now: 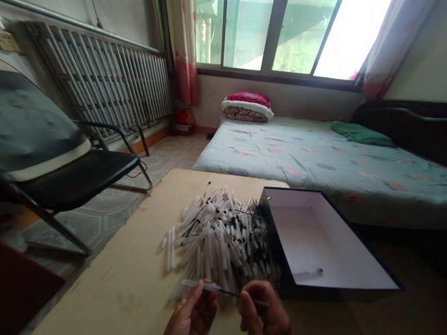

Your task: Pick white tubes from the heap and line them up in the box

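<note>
In my left hand (191,317) a translucent white pen barrel (190,283) is pinched between thumb and fingers, lying nearly level. My right hand (269,323) grips a thin pen refill (229,293), its dark part running left to the barrel's right end. Whether the refill's tip is inside the barrel I cannot tell. Both hands are over the near part of the table. Just beyond them spreads a heap of white pen barrels (215,242), with black pieces mixed in on its right side. A few barrels (169,250) lie apart at the heap's left.
An open box (333,228), white inside with dark edges, stands right of the heap and holds one pen-like piece (308,274). The pale table (114,273) ends on the left near a black chair (85,178). A bed (289,153) stands behind.
</note>
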`<act>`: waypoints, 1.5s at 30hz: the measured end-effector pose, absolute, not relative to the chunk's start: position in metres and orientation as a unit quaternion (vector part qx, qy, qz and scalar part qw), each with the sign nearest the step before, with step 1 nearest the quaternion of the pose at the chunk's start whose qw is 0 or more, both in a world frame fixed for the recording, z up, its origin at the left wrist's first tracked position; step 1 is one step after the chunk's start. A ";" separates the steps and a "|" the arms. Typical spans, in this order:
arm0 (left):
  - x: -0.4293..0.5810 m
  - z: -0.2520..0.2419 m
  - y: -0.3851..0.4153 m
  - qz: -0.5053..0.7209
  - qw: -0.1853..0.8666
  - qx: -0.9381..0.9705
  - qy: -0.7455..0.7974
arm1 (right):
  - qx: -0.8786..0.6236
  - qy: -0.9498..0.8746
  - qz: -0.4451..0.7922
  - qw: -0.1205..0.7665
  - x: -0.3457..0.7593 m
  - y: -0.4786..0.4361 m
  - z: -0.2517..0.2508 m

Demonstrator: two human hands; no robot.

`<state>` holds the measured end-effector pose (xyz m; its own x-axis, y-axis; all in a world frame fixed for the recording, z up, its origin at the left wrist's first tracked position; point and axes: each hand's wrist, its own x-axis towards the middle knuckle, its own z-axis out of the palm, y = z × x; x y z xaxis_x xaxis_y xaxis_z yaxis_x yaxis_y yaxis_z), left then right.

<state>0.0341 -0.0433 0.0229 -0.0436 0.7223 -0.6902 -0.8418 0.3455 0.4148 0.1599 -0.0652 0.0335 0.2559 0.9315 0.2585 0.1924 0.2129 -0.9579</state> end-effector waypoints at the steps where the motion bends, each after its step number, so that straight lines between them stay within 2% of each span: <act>1: 0.034 0.023 -0.044 0.569 0.688 -0.069 0.446 | -0.538 -0.523 0.320 0.578 0.160 -0.066 0.033; 10: 0.039 0.025 -0.045 0.554 0.710 -0.084 0.427 | -0.485 -0.569 0.391 0.537 0.155 -0.062 0.021; 14: 0.033 0.028 -0.043 0.567 0.698 -0.096 0.427 | -0.575 -0.586 0.270 0.503 0.179 -0.038 0.020; 20: 0.028 0.025 -0.041 0.577 0.691 -0.075 0.430 | -0.660 -0.654 0.048 0.367 0.198 0.020 0.013; 28: 0.026 0.022 -0.040 0.579 0.680 -0.053 0.446 | -0.693 -0.649 0.011 0.314 0.196 0.051 0.006; 36: 0.024 0.015 -0.037 0.586 0.671 -0.013 0.455 | -0.657 -0.661 0.037 0.360 0.195 0.033 0.019; 42: 0.024 0.012 -0.036 0.586 0.657 0.020 0.473 | -0.568 -0.635 0.274 0.446 0.174 -0.028 0.032; 45: 0.026 0.014 -0.039 0.585 0.657 0.040 0.474 | -0.524 -0.634 0.332 0.463 0.164 -0.048 0.026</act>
